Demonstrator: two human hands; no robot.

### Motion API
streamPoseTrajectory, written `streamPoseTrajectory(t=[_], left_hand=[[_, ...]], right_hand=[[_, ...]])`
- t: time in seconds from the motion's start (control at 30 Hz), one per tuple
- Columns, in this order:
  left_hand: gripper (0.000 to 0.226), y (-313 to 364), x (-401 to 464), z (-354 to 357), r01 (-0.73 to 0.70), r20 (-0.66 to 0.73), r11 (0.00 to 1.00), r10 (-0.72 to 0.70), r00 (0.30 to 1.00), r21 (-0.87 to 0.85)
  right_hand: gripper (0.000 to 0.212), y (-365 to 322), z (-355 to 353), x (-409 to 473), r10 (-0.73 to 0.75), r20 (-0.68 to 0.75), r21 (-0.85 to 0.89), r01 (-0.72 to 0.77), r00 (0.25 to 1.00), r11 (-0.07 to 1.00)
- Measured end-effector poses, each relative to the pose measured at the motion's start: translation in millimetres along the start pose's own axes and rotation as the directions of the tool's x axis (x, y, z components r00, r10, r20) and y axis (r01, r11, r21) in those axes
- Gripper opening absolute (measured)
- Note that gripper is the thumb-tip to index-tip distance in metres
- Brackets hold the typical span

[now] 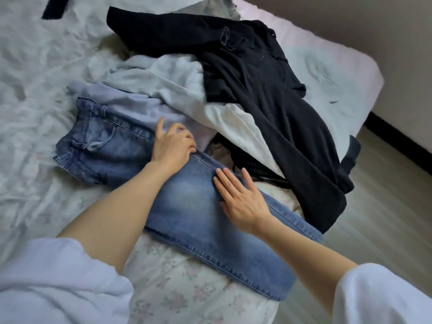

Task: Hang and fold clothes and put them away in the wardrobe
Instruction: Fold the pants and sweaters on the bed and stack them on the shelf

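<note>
A pair of blue jeans [191, 206] lies flat across the bed, waistband to the left, legs running to the lower right. My left hand [171, 145] rests on the jeans near the hip, its fingers curled and pinching the denim's far edge. Flat on the thigh part lies my right hand [242, 199], fingers straight and spread. Beyond the jeans is a heap of clothes: a lilac garment [131, 101], a pale grey sweatshirt [168, 83], a white piece [236, 127] and a long black garment [268, 90] draped over them toward the bed's right edge.
The bed [35, 94] has a crumpled white cover and a floral sheet [182, 288] at the near side. A black strip [55, 8] lies at the top left. Wooden floor [385, 206] and a wall with dark skirting [397, 134] are on the right.
</note>
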State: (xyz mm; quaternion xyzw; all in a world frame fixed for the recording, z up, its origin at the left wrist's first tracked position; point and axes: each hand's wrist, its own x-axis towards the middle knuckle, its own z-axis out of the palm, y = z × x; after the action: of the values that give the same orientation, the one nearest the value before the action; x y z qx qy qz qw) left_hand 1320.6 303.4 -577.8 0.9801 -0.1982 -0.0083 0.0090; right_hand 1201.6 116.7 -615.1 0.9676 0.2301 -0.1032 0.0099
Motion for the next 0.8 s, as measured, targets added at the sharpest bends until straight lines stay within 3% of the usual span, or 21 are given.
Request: streamPoseTrajectory(t=[0.1,0.17,0.23,0.33,0.4,0.47,0.53,0.57,0.67,0.73,0.8], left_hand=[[0.022,-0.1,6.0,3.0,0.016,-0.01,0.998,-0.017,1.0,-0.057],[0.029,-11.9,-1.6,5.3,0.135,0.001,0.986,-0.136,0.991,-0.093],[0.049,-38.0,-16.1,9.2,0.265,0.033,0.961,-0.263,0.964,-0.081],[0.066,-90.6,-49.4,16.5,0.441,0.129,0.898,-0.437,0.89,-0.007],[0.07,-124.1,-72.9,19.6,0.602,0.205,0.798,-0.591,0.78,0.009],[0.078,-145.4,-90.6,24.7,0.754,0.246,0.652,-0.72,0.649,-0.081],[0.087,-156.8,-103.8,29.8,0.825,0.228,0.472,-0.806,0.547,-0.31],[0.09,-150.9,-100.8,29.8,0.811,0.224,0.387,-0.827,0.516,-0.439],[0.089,-159.2,-103.2,39.8,0.693,0.331,0.0,-0.878,0.344,-0.721],[0.088,-175.6,-103.8,46.1,0.572,0.439,-0.243,-0.868,0.232,-0.783],[0.094,-183.5,-99.2,47.5,0.452,0.581,-0.456,-0.792,0.187,-0.767]], right_hand=[[0.057,-3.7,-1.1,18.4,0.032,0.021,-0.034,-0.032,0.999,0.999],[0.058,-12.2,-1.9,29.2,0.003,0.007,-0.032,-0.003,1.0,0.999],[0.057,-24.7,-4.8,40.7,-0.051,-0.012,-0.023,0.05,0.999,0.998],[0.054,-49.9,-13.5,66.7,-0.101,-0.009,-0.001,0.101,0.995,0.995],[0.053,-68.6,-18.4,88.5,-0.116,-0.027,0.014,0.116,0.993,0.993],[0.054,-85.1,-24.2,108.2,-0.12,-0.008,0.006,0.12,0.993,0.993],[0.055,-100.1,-29.6,128.1,-0.129,0.032,0.009,0.129,0.991,0.992],[0.056,-98.2,-33.9,131.3,-0.123,0.054,0.005,0.123,0.991,0.992],[0.066,-109.7,-39.0,153.1,-0.144,0.093,-0.039,0.148,0.985,0.988],[0.061,-120.2,-41.6,175.9,-0.103,0.109,-0.037,0.108,0.989,0.993],[0.057,-121.2,-45.8,191.5,-0.043,0.179,0.003,0.043,0.983,0.999]])
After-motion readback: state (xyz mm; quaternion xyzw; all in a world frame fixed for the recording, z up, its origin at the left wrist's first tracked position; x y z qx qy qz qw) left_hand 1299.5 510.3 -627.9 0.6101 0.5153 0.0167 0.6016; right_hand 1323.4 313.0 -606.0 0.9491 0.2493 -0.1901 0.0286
